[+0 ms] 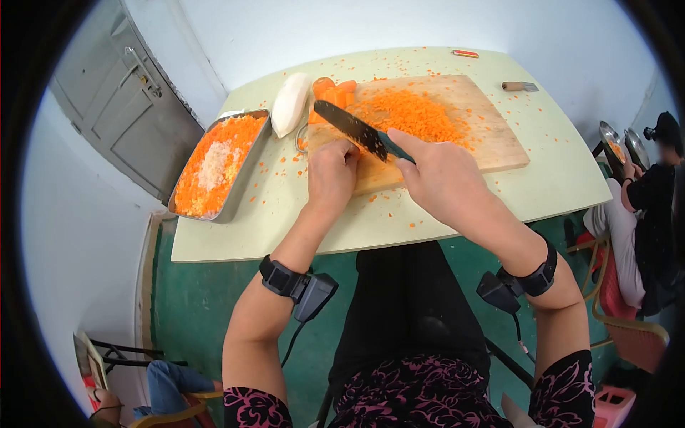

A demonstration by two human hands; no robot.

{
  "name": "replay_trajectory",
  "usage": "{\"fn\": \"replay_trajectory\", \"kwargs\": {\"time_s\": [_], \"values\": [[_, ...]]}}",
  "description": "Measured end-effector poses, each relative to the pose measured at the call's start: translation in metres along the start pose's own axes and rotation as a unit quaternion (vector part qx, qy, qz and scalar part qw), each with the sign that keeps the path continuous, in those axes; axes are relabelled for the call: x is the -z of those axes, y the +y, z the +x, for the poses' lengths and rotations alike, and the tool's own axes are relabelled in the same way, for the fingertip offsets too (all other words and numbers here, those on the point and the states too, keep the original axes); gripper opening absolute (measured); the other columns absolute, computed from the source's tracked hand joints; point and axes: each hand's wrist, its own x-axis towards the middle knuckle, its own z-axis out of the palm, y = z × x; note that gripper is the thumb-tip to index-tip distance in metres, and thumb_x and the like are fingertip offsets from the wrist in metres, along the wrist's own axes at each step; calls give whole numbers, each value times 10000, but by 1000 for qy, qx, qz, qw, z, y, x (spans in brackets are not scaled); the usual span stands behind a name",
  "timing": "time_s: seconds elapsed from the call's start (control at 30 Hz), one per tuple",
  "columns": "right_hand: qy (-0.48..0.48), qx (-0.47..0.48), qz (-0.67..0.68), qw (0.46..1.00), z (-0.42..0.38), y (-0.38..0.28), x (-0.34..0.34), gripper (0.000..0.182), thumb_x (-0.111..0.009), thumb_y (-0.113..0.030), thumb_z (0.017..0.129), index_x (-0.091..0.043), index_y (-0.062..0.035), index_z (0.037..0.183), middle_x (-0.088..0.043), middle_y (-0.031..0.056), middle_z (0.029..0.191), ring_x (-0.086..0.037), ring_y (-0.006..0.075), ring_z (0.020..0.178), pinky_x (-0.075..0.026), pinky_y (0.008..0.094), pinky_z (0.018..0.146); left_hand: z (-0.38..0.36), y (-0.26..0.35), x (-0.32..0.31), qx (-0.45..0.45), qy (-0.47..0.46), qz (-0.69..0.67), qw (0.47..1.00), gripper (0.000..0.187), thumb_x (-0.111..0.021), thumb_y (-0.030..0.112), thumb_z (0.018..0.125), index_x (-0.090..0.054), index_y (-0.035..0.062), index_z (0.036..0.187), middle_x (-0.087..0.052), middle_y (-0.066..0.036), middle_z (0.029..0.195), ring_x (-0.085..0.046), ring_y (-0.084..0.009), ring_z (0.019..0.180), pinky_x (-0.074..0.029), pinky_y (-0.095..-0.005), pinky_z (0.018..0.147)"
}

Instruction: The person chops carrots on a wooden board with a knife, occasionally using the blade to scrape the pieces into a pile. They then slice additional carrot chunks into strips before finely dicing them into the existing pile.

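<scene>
My right hand (446, 175) grips the dark handle of a kitchen knife (348, 127). Its black blade points up and left over the cutting board (492, 143), with orange bits stuck to it. At the board's near left edge is my left hand (332, 175), its fingers curled close to the blade; whatever they hold is hidden. Finely chopped carrot (417, 114) is heaped across the wooden board. Larger carrot pieces (332, 93) lie at the board's far left corner, behind the blade. A peeled white radish (291, 105) rests just left of them.
A metal tray (235, 194) of chopped carrot and a pale minced heap stands at the table's left. Toward the far right lie a wooden-handled tool (519, 86) and a small red packet (465, 53). Carrot crumbs dot the table (285, 232). Another person (653, 200) sits at right.
</scene>
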Motion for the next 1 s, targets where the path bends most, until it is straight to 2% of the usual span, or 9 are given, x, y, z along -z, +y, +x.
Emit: {"fn": "replay_trajectory", "kwargs": {"time_s": [0.07,0.17,0.27,0.37,0.47,0.57,0.67,0.87,1.0], "values": [[21,-5,20,1000,-1,-3,0,341,-579,-102,836,-587,-37,1171,-618,198,694,-611,352,657,-484,441,622,0,3,1,19,-5,-17,1000,18,-623,-30,734,-620,-16,744,-642,-180,776,-607,-354,773,-480,-426,694],[-21,12,-33,999,-3,-2,-7,338,-537,-111,855,-566,7,1170,-628,193,673,-631,348,654,-494,445,606,0,2,-1,20,0,-22,1000,21,-619,-32,733,-616,-17,748,-638,-182,775,-608,-358,768,-481,-422,691],[-22,5,-6,1000,2,-5,5,343,-538,-110,855,-563,18,1172,-625,196,671,-630,350,661,-492,447,609,-1,-1,-2,3,8,-27,1000,43,-621,-36,727,-625,-17,765,-636,-184,770,-608,-359,756,-483,-423,685],[24,14,6,1000,1,-6,9,336,-541,-114,856,-569,21,1162,-624,194,664,-629,350,650,-497,443,607,-1,3,4,20,4,23,1000,50,-666,12,752,-672,-10,797,-671,-154,746,-665,-263,674,-516,-328,638],[27,2,0,1000,3,-5,14,344,-546,-119,853,-567,18,1167,-625,193,659,-632,351,647,-501,441,603,-2,1,6,58,1,-43,997,66,-654,-11,781,-662,-15,847,-685,-123,783,-684,-204,714,-524,-295,647],[26,13,-14,999,0,0,2,347,-547,-116,849,-566,17,1169,-620,192,646,-629,349,635,-499,441,597,-1,-1,4,127,12,-138,982,72,-623,-41,789,-607,-23,857,-671,-165,785,-679,-248,716,-517,-321,639],[-6,12,-37,999,-2,2,-1,353,-544,-114,848,-565,14,1177,-617,191,641,-630,346,639,-496,442,593,0,0,5,106,15,-139,985,125,-618,-72,783,-579,-20,889,-668,-154,774,-686,-222,712,-519,-304,624],[22,15,-3,1000,2,4,1,352,-540,-105,845,-561,26,1171,-621,205,660,-633,354,654,-496,447,608,-1,-7,-2,90,10,-163,982,137,-615,-87,772,-567,-19,880,-651,-159,817,-685,-244,751,-517,-308,639],[-9,-18,-30,999,5,0,4,341,-565,-89,839,-582,-38,1176,-610,182,673,-604,345,641,-470,440,595,-2,-7,-2,61,19,-147,987,131,-586,-101,776,-562,-30,883,-644,-170,830,-675,-264,752,-513,-318,640]]}}
